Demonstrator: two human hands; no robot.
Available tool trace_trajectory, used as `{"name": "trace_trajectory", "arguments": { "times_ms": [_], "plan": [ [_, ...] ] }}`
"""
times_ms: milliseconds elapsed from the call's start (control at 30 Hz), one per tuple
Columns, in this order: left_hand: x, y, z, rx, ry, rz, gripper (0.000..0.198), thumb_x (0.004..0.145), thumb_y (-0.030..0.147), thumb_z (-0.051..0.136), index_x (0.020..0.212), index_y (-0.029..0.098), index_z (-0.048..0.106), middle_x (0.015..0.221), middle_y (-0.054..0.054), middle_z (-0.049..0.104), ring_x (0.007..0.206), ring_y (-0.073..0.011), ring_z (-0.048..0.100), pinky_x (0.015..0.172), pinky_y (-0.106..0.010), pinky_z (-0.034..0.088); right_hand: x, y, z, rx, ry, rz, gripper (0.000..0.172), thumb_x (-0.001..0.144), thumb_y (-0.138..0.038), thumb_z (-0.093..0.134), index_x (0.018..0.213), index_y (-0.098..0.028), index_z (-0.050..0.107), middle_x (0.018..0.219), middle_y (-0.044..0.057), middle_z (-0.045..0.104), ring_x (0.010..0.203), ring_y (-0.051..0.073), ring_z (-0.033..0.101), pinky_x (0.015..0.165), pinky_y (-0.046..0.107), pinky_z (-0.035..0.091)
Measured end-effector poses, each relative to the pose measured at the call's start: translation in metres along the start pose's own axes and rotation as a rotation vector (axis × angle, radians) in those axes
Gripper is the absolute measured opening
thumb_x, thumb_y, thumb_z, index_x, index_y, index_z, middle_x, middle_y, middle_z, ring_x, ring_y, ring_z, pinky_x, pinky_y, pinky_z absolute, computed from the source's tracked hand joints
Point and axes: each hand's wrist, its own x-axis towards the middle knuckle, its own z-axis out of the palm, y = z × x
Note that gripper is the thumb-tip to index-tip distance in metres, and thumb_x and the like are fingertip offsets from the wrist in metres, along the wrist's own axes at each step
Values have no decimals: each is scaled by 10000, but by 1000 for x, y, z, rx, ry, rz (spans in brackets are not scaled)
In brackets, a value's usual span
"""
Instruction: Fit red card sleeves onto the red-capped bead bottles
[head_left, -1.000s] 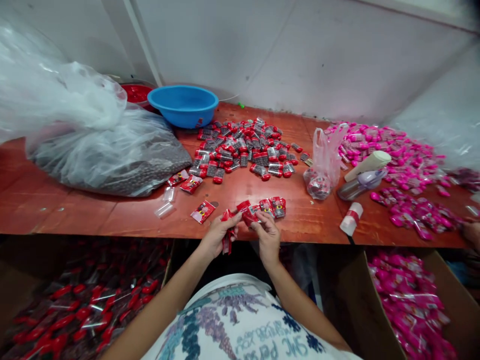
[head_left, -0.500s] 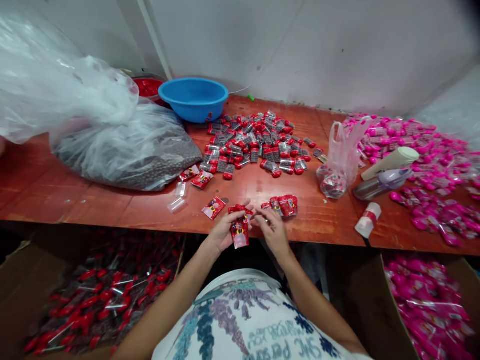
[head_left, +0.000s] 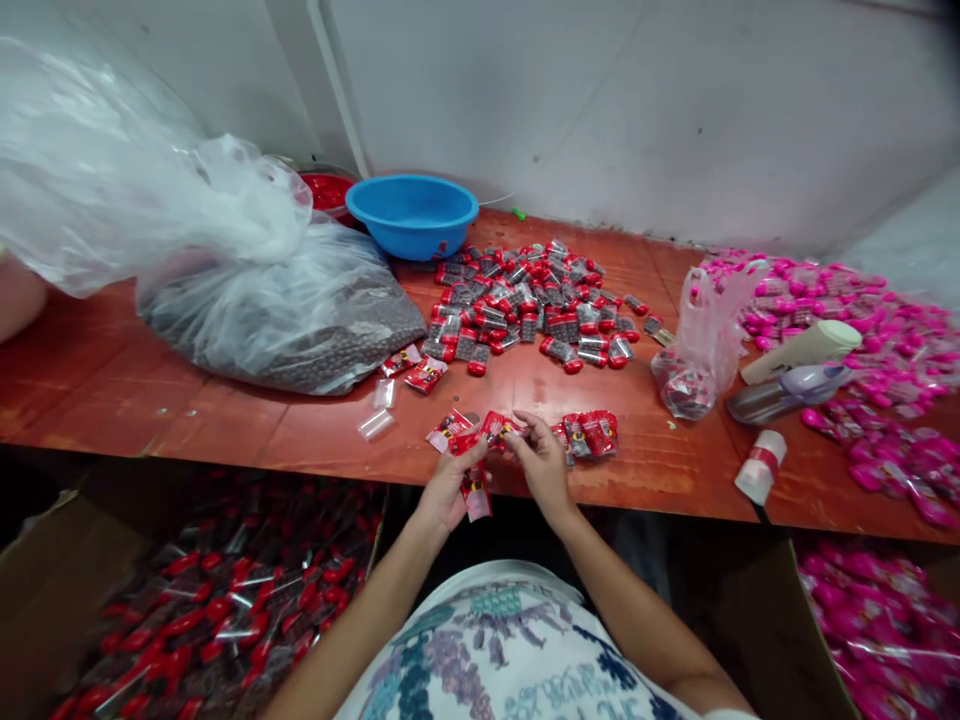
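Observation:
Over the table's front edge, my left hand (head_left: 448,488) is closed around a small red packet (head_left: 475,492) with a pink lower end, which hangs below the fingers. My right hand (head_left: 546,468) pinches another red packet (head_left: 495,426) just above it; both hands nearly meet. Behind my left fingers lies a loose red packet (head_left: 448,428). A small cluster of red packets (head_left: 598,434) rests to the right of my right hand. Farther back is a heap of clear tubes with dark beads and red caps (head_left: 525,290).
A blue basin (head_left: 412,215) and a large clear bag of dark beads (head_left: 300,320) stand at back left. On the right are a plastic bag (head_left: 694,350), a bottle (head_left: 784,395), a roll (head_left: 762,466) and pink pieces (head_left: 885,330). Below the table, boxes hold red-capped tubes (head_left: 225,600) and pink packs (head_left: 885,630).
The view has shifted, so the table sits lower and farther right. My right fingers now hold a red packet above the one in my left hand; before, they were beside the left hand.

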Motion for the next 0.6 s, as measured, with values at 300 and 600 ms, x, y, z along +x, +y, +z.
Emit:
{"name": "trace_trajectory", "arguments": {
  "times_ms": [300, 600],
  "plan": [
    [18, 33, -5, -74, 243, 125, 227, 554, 83, 791, 714, 109, 633, 581, -5, 665, 429, -100, 589, 402, -175, 455, 45, 7, 19, -298, -182, -184, 266, 906, -299, 446, 1036, -200, 656, 740, 6, 620, 664, 149, 580, 639, 258, 482],
    [20, 55, -11, -128, 345, 248, 189, 578, 111, 794, 682, 128, 637, 541, 20, 634, 410, -93, 565, 383, -184, 447, 146, 21, 51, -793, -372, -409, 363, 823, -44, 480, 1069, -228, 673, 1324, 80, 548, 1260, 264, 391, 1050, 450, 303]
  ]
}}
